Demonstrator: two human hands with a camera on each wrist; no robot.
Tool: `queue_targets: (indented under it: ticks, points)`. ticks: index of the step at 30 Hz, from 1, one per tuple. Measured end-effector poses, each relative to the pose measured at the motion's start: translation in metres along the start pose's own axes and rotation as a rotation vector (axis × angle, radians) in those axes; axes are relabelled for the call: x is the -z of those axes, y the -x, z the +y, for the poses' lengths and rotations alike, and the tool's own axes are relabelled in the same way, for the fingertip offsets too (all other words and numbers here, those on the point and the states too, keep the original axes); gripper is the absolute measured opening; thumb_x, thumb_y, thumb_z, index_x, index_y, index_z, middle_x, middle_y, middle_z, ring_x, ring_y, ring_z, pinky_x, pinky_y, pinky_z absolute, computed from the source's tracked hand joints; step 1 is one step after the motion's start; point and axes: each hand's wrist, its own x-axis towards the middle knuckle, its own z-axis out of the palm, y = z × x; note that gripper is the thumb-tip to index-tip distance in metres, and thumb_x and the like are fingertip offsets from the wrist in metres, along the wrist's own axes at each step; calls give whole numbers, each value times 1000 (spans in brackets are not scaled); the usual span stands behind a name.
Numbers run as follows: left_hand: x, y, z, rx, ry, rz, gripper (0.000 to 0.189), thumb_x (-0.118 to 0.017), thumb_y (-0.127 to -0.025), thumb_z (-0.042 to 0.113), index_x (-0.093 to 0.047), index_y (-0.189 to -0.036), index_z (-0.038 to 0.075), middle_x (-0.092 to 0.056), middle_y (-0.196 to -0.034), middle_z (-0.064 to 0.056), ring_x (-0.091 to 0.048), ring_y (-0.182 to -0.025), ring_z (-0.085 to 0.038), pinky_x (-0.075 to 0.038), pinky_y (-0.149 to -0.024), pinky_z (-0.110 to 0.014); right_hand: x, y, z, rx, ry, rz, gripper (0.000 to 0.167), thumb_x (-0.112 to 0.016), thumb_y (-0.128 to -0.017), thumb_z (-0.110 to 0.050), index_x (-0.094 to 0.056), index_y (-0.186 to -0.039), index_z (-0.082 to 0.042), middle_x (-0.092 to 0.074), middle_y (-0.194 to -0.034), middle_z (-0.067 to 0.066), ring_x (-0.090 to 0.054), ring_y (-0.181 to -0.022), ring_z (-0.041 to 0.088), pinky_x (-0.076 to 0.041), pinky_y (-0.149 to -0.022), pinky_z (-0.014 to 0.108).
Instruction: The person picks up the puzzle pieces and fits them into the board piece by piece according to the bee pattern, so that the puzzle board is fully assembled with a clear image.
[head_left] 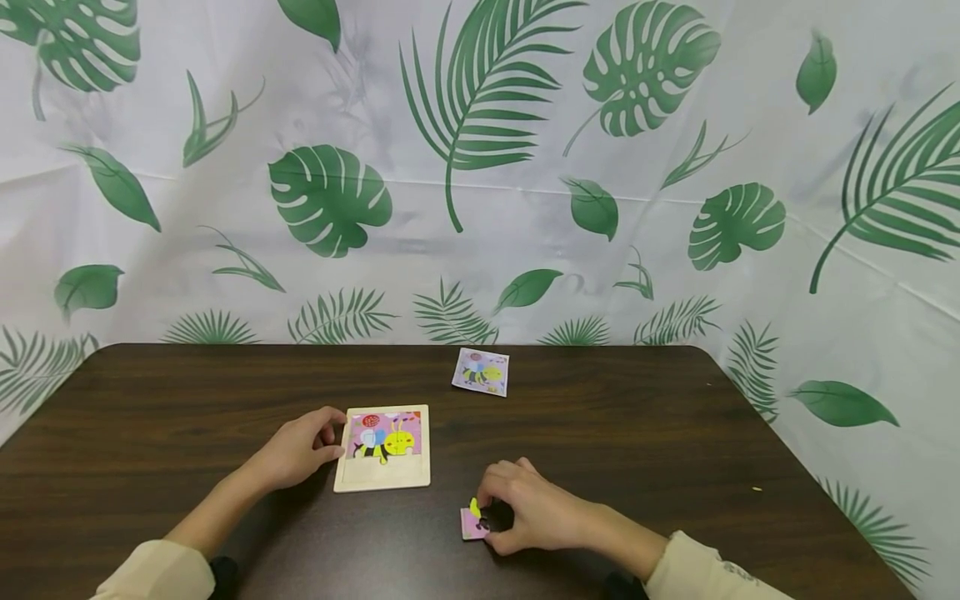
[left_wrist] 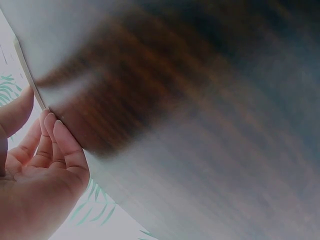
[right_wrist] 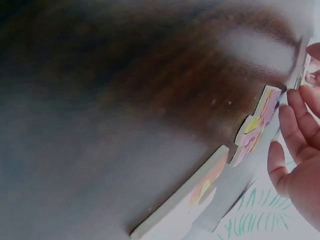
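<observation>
At the left of the head view, my left hand (head_left: 306, 448) holds the left edge of a square wooden puzzle board (head_left: 382, 477). Thumb and fingertips (left_wrist: 65, 137) meet that edge in the left wrist view. The board carries a bee picture in its upper part, with bare wood below. Nearer the front, my right hand (head_left: 536, 508) curls its thumb and index finger at a small pink puzzle piece (head_left: 472, 525) with a yellow bit. In the right wrist view two puzzle pieces show beside the fingers, a farther one (right_wrist: 257, 120) and a nearer one (right_wrist: 185, 200). The fingers partly hide the contact.
A printed bee picture card (head_left: 481, 372) lies near the back edge of the dark wooden table (head_left: 637, 417). Behind it hangs a white cloth (head_left: 517, 233) with green leaves. A tiny pale speck (head_left: 757, 489) sits at the table's right side.
</observation>
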Motion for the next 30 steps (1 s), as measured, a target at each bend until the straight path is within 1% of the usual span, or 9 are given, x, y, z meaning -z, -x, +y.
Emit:
queue_targets:
  ticks: [4,9,15,20,26,30]
  points:
    - [0,0,0,-2,2,0,34,-68,-80,7,-52,-108,-4,-45,-78,-2,-41,-66,-15,-34,-58,-31,-1,-1,1,32,-47,13,22,-71,-73,-20,-58,-90,-13,-50,-87,-10,-44,-80,2,-29,-71,17]
    - [0,0,1,-4,5,6,33,-68,-80,6,-52,-108,-4,-45,-77,-2,-41,-65,-15,-34,-58,-30,-1,-5,2,85,-84,56,23,-71,-73,-17,-57,-92,-11,-52,-88,-7,-46,-78,4,-34,-72,16]
    - [0,1,1,6,3,6,33,-68,-80,6,-53,-107,-4,-45,-77,-2,-41,-65,-15,-35,-58,-31,1,-19,0,114,-144,79,25,-70,-74,-14,-57,-94,-9,-53,-89,-3,-49,-79,8,-41,-72,17]
    - [0,0,0,7,3,5,33,-68,-80,7,-52,-107,-4,-46,-78,-2,-41,-66,-15,-35,-58,-31,5,-36,-7,102,-165,61,25,-70,-75,-13,-58,-95,-6,-53,-90,0,-49,-80,10,-43,-72,18]
    - [0,0,1,0,5,4,33,-68,-80,7,-52,-107,-4,-45,-78,-2,-41,-65,-15,-34,-58,-31,6,-58,-16,41,-161,8,25,-70,-75,-15,-61,-97,-6,-52,-90,-1,-48,-80,8,-40,-72,15]
    - [0,0,1,-1,7,1,33,-68,-80,7,-52,-107,-4,-46,-78,-2,-41,-65,-15,-34,-58,-31,3,-71,-20,51,-154,4,25,-70,-76,-15,-62,-97,-6,-54,-93,-1,-50,-82,9,-40,-73,14]
